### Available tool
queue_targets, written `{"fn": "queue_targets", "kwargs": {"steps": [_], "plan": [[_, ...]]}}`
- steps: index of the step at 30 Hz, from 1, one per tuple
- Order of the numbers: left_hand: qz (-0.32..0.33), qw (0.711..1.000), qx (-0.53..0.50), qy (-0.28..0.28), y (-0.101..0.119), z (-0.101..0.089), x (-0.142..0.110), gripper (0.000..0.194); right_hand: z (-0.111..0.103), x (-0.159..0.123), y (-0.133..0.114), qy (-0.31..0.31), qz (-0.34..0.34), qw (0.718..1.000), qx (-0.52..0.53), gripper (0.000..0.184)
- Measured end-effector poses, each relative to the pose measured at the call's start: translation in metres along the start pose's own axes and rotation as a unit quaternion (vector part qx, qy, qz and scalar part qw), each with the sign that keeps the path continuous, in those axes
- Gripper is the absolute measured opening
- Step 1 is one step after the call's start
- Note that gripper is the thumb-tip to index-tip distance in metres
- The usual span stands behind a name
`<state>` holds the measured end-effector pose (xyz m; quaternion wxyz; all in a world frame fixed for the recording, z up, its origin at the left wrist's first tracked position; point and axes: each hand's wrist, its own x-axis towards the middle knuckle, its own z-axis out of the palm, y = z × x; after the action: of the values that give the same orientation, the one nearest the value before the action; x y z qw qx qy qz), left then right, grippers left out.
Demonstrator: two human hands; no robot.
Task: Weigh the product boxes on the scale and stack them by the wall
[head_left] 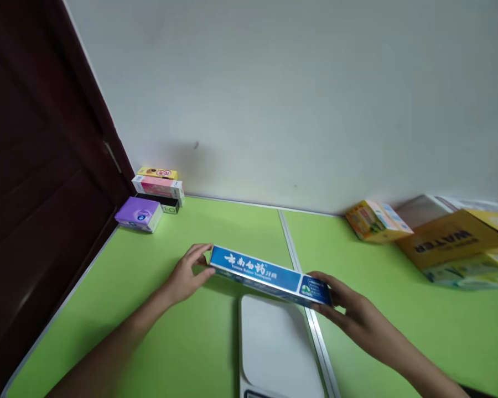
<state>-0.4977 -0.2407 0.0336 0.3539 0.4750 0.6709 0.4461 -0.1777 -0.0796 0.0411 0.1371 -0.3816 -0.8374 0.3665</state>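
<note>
Green table (170,354) meets a pale wall (315,99), a dark door (45,193) at left. Just above the far end of a scale (278,342), the toothpaste box (255,271) reads 云南白药牙膏, "Yunnan Baiyao Toothpaste"; left hand (188,276) and right hand (352,312) each pinch one end between thumb and fingers. Far left, a purple pack (138,212) fronts black (171,207), pink (157,187) and yellow boxes (157,173). Right, a carton (460,237) says "WATER", beside an orange box (375,221). Small print on the toothpaste is illegible; the bottom edge cuts off the scale's display (255,394).
</note>
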Motion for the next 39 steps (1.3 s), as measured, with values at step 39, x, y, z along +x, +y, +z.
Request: {"fn": "queue_targets", "kwargs": {"steps": [39], "plan": [[0.089,0.955,0.186,0.215,-0.073,-0.040,0.093,0.023,0.057,0.118,-0.068,-0.126,0.039,0.981,0.142,0.031]]}}
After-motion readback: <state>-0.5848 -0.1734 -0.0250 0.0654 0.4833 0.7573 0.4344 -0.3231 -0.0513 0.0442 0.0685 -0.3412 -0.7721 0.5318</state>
